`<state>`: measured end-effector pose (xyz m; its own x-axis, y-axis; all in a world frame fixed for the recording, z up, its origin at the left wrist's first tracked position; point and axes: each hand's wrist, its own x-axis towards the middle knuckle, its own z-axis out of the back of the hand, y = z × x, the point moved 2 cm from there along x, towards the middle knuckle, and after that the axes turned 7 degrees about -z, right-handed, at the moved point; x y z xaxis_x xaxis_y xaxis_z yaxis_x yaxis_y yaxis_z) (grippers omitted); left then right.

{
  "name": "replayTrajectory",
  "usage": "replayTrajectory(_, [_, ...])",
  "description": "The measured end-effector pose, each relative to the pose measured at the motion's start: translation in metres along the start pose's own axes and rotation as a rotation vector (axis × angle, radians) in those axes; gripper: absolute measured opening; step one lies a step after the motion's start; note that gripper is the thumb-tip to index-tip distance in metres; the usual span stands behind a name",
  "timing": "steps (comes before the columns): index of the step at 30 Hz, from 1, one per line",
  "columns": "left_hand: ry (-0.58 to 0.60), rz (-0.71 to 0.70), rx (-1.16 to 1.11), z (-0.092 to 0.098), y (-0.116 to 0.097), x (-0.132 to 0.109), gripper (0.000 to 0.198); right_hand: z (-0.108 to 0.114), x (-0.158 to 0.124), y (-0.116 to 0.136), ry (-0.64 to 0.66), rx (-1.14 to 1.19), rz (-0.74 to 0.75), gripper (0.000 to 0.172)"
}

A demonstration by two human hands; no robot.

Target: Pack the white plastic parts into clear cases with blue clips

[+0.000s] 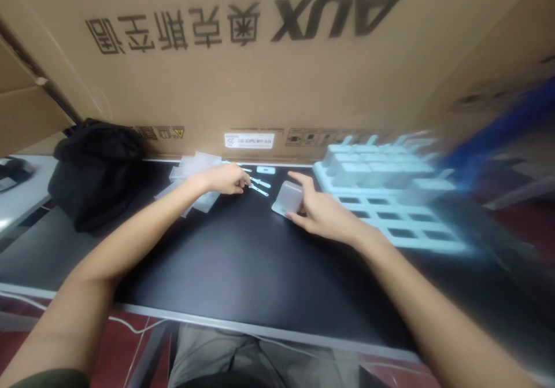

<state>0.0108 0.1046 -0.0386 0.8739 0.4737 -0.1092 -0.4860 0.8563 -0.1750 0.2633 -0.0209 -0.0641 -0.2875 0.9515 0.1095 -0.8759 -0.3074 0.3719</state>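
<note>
My left hand (228,178) reaches across the dark table, its fingers pinched at the near ends of some light-blue popsicle sticks (259,190). A small light-blue lid-like piece (266,170) lies just behind them. My right hand (318,206) has thumb and fingers around a translucent popsicle mold (289,197) with a pale blue rim at its bottom, close to the tabletop. Left of the sticks, under and behind my left forearm, several translucent mold cups (202,161) lie in a loose pile, partly hidden.
On the right a light-blue rack (405,217) holds rows of molds (373,165) with sticks; its front rows show open slots. A black bag (97,171) sits at the left. Behind the table (243,272) stands a large cardboard box (243,87). A white cable (134,327) hangs along the front edge.
</note>
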Motion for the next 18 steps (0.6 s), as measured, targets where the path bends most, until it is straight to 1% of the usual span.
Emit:
replayTrajectory(2, [0.031,0.027,0.009,0.004,-0.005,-0.002,0.032,0.000,0.000,0.000,-0.009,0.001,0.020,0.090])
replayTrajectory(3, [0.048,0.071,0.031,0.010,-0.006,-0.005,0.031,0.000,0.000,0.000,-0.014,-0.002,0.026,0.091])
replayTrajectory(4, [0.068,0.137,0.071,0.016,-0.007,-0.010,0.031,0.001,0.000,0.001,-0.017,-0.006,0.031,0.091])
replayTrajectory(6, [0.099,0.343,0.201,0.032,-0.004,-0.021,0.034,0.003,-0.001,0.002,-0.012,-0.013,0.040,0.089])
replayTrajectory(8, [0.216,0.466,0.254,0.045,-0.002,-0.031,0.045,0.005,-0.001,0.004,0.002,-0.019,0.045,0.087])
replayTrajectory(9, [0.272,0.501,0.258,0.048,-0.001,-0.035,0.050,0.006,-0.002,0.005,0.010,-0.023,0.044,0.086])
replayTrajectory(11, [0.336,0.529,0.239,0.052,0.000,-0.039,0.054,0.007,-0.002,0.006,0.019,-0.024,0.032,0.084])
replayTrajectory(13, [0.333,0.519,0.198,0.051,-0.002,-0.038,0.055,0.007,-0.002,0.006,0.028,-0.013,0.019,0.081])
replayTrajectory(15, [0.331,0.475,0.133,0.046,-0.004,-0.036,0.055,0.007,-0.002,0.007,0.037,0.004,0.010,0.079])
replayTrajectory(18, [0.361,0.350,0.012,0.037,-0.009,-0.031,0.051,0.007,-0.002,0.007,0.048,0.018,0.001,0.078])
